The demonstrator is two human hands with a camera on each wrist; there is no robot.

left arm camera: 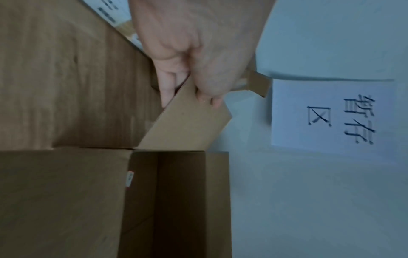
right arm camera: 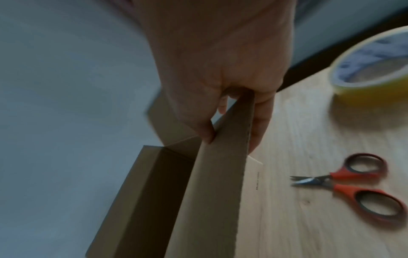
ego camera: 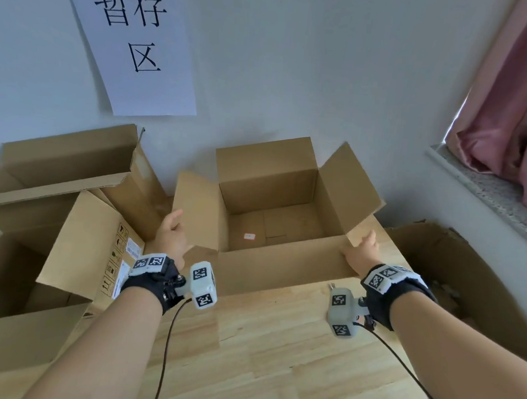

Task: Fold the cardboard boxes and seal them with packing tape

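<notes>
The left hand (ego camera: 173,235) is stretched forward, its grip pinched on the left flap (ego camera: 196,209) of the open box (ego camera: 273,227), which stands on the wooden surface (ego camera: 263,345) against the wall. The right hand (ego camera: 362,248) is clamped on the near flap (ego camera: 286,267). More boxes (ego camera: 79,244) are crowded at the left; scissors (right arm camera: 362,186) and tape (right arm camera: 375,73) lie right.

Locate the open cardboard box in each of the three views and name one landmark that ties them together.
Head: the open cardboard box sits centre frame on the wooden table, against the wall.
Left wrist: lower centre, dark interior showing.
Right wrist: lower left, seen edge-on.
Shared landmark: the box itself, gripped by the left hand and right hand; the wall sign shows only in head and left wrist.
</notes>
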